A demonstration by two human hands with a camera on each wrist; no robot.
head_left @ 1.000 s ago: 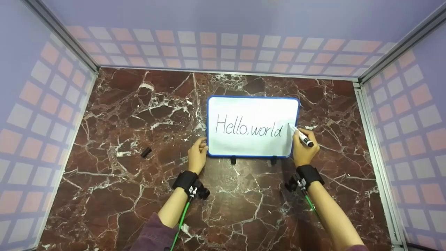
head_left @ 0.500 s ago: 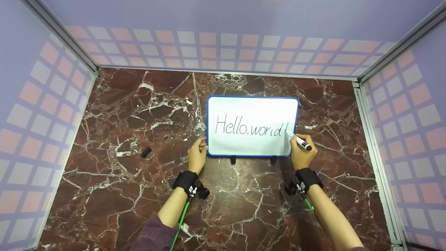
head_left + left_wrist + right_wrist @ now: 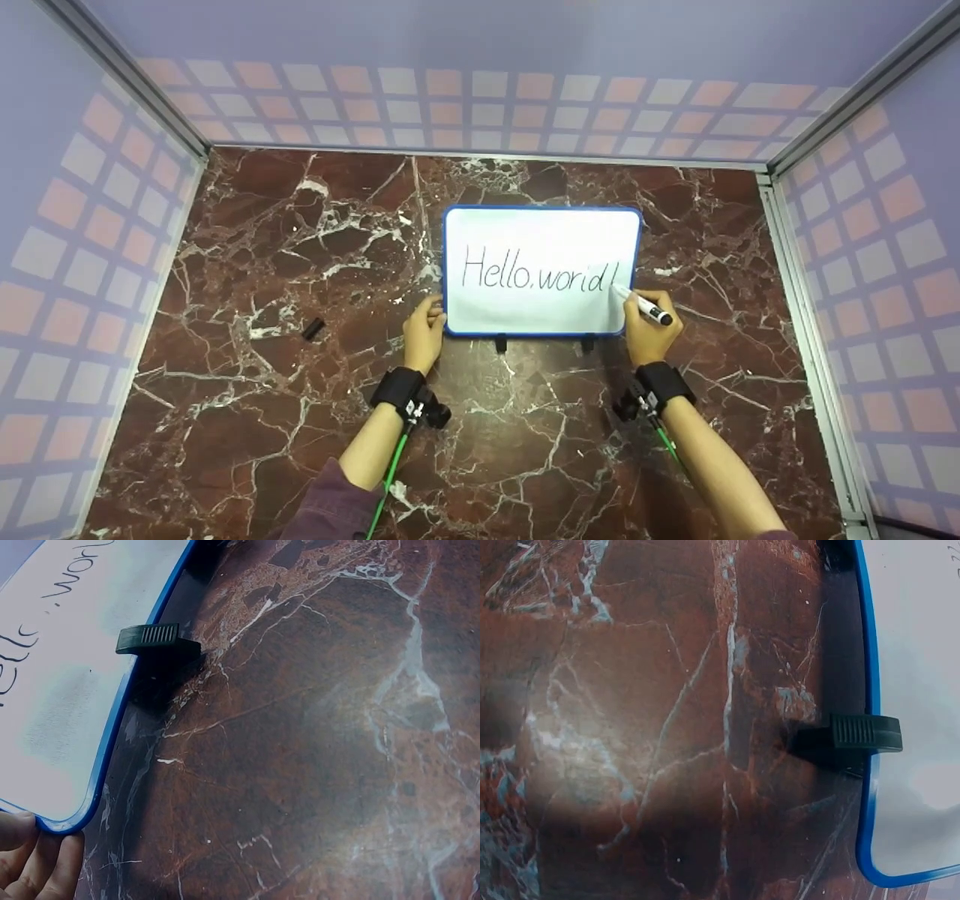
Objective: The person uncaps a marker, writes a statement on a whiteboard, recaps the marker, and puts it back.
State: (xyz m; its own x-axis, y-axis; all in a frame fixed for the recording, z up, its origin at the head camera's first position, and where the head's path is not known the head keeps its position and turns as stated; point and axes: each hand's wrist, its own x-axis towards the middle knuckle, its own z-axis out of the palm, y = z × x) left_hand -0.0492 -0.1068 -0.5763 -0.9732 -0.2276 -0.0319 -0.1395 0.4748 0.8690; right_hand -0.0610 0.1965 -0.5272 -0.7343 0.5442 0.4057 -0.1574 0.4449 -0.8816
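Note:
A blue-framed whiteboard [image 3: 540, 311] bears the handwritten words "Hello.world!" in black. My right hand [image 3: 652, 330] pinches a white marker [image 3: 651, 307] with a black end, its tip at the foot of the exclamation mark. Around the board's lower left corner, my left hand [image 3: 424, 334] holds the frame; in the left wrist view the thumb [image 3: 16, 829] lies at the rim with the fingers below it. Two black clips [image 3: 501, 343] sit on the board's lower edge, one of them a ribbed clip [image 3: 866, 733] in the right wrist view, where the right hand is out of sight.
A small black marker cap [image 3: 313, 328] lies on the dark red marbled table [image 3: 285, 420], left of the left hand. Walls with pink and white squares [image 3: 491, 109] enclose the back and both sides. Green cables [image 3: 390, 480] run from the wrist cameras.
The right hand has moved slightly down and left with the marker. An exclamation stroke has appeared after "world". The left hand stays at the board's corner.

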